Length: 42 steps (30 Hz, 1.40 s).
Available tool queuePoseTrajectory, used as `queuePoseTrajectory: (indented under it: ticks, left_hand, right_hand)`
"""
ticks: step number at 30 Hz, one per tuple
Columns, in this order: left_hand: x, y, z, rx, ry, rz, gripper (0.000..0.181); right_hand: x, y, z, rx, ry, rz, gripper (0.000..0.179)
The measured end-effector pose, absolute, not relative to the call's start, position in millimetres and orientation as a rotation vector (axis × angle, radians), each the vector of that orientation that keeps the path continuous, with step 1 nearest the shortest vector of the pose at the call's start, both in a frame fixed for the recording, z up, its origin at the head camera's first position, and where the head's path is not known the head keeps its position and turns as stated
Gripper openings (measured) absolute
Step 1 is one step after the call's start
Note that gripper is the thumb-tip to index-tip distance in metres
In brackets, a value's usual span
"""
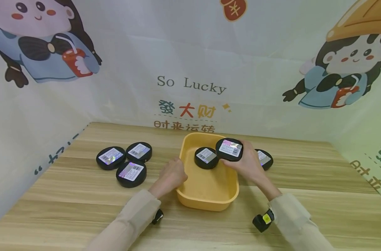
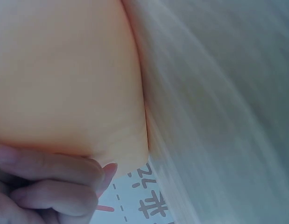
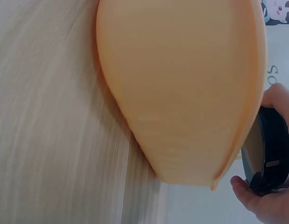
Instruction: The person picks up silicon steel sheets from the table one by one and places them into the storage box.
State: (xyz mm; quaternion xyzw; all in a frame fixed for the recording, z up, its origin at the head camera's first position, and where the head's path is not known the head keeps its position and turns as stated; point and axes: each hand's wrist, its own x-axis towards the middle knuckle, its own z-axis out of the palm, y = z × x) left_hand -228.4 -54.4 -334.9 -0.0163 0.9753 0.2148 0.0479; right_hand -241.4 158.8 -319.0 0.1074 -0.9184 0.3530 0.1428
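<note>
A deep yellow plastic basin (image 1: 206,188) stands on the table, seen from outside in both wrist views. My left hand (image 1: 174,173) grips its left rim; in the left wrist view the curled fingers (image 2: 65,182) lie against the basin wall. Over the basin's right rim, my right hand (image 1: 245,162) holds a round, flat black case (image 1: 229,149) by its edge, label facing up. The right wrist view shows this black case (image 3: 275,149) between thumb and fingers. Inside the basin lies another black case (image 1: 206,158), its label up too.
To the left of the basin, three similar black cases (image 1: 131,174) sit close together. One more black case (image 1: 266,158) lies to the right, partly hidden behind my right hand. A printed cloth backdrop (image 1: 190,52) rises behind the wooden table (image 1: 68,209).
</note>
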Motion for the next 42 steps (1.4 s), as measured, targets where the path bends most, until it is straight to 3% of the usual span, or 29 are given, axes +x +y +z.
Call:
queuePoseTrajectory:
  ticks: [42]
  left_hand:
    - [-228.7,-53.8,-335.1,-0.077,2.995,0.626,0.031]
  right_hand:
    - [-271.5,122.0,-317.9,0.299,-2.879,0.904,0.084]
